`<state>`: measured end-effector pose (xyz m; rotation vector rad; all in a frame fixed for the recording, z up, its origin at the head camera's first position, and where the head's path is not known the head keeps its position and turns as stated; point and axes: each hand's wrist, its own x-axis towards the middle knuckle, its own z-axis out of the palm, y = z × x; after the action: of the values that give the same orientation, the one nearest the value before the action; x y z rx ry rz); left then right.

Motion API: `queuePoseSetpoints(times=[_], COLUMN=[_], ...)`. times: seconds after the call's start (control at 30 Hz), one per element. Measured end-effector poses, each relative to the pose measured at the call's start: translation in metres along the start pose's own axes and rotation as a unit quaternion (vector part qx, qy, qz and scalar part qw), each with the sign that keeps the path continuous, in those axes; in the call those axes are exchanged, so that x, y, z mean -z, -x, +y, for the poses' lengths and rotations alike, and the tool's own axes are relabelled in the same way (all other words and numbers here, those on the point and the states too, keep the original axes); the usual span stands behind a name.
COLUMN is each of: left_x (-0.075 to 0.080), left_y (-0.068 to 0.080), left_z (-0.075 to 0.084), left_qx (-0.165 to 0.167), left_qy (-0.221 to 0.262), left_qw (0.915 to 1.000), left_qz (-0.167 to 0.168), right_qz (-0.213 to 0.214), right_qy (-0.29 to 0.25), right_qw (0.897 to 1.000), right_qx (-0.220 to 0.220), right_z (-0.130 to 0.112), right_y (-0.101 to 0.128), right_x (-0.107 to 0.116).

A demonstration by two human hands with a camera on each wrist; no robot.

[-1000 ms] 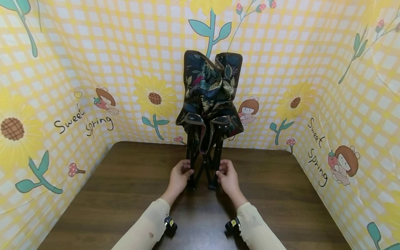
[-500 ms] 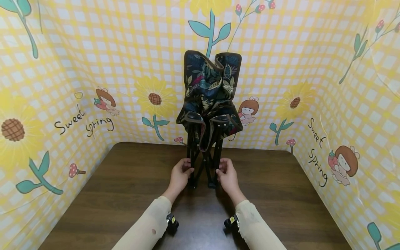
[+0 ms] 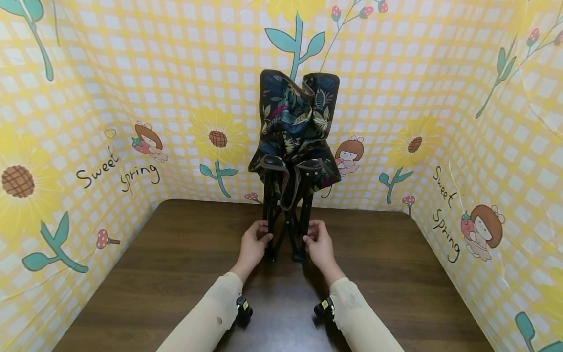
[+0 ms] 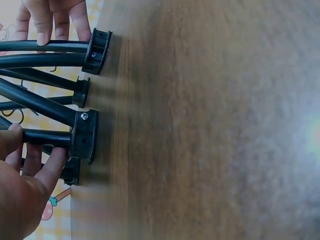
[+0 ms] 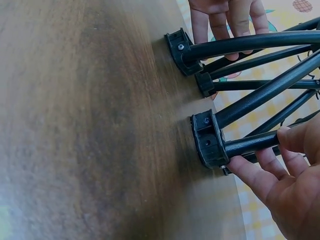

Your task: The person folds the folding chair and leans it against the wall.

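A folded camp chair (image 3: pixel 295 132) with dark leaf-print fabric stands upright on the brown wooden table (image 3: pixel 176 264), its black metal legs drawn close together. My left hand (image 3: pixel 255 243) grips the lower left leg (image 4: pixel 47 138) just above its black plastic foot (image 4: pixel 84 136). My right hand (image 3: pixel 317 243) grips the lower right leg (image 5: pixel 250 143) above its foot (image 5: pixel 207 140). All the feet touch the tabletop. In each wrist view the other hand's fingers (image 4: pixel 52 17) (image 5: pixel 225 17) show on the far leg.
A yellow checked backdrop (image 3: pixel 110 122) with sunflowers and cartoon figures walls in the table on three sides. The table's far edge runs right behind the chair. Bare tabletop lies to the left and right of my arms.
Both hands have crept slightly farther from me along the legs, and the chair's legs and fabric look pressed a touch closer together.
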<state>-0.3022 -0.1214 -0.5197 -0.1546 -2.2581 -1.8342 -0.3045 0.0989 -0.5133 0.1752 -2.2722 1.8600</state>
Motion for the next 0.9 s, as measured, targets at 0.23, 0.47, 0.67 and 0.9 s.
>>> queuePoseSetpoints(times=[0.23, 0.47, 0.67, 0.9], left_x=[-0.001, -0.002, -0.003, -0.004], left_y=[-0.004, -0.007, -0.008, -0.013], left_z=[0.0, 0.0, -0.001, -0.005], left_qx=[-0.006, 0.001, 0.004, -0.001], left_qy=[-0.012, -0.023, -0.026, -0.03], left_qw=[0.9999, 0.9997, 0.9996, 0.9995], left_qz=[0.004, 0.006, 0.008, 0.015], right_qz=[0.006, 0.006, 0.002, 0.004], right_qy=[0.008, 0.019, 0.035, 0.043], right_qw=[1.0, 1.0, 0.999, 0.999], right_qx=[0.012, 0.013, 0.017, 0.015], right_z=[0.001, 0.002, 0.005, 0.004], right_y=[-0.005, -0.009, -0.012, -0.015], right_x=[-0.001, -0.002, -0.003, -0.004])
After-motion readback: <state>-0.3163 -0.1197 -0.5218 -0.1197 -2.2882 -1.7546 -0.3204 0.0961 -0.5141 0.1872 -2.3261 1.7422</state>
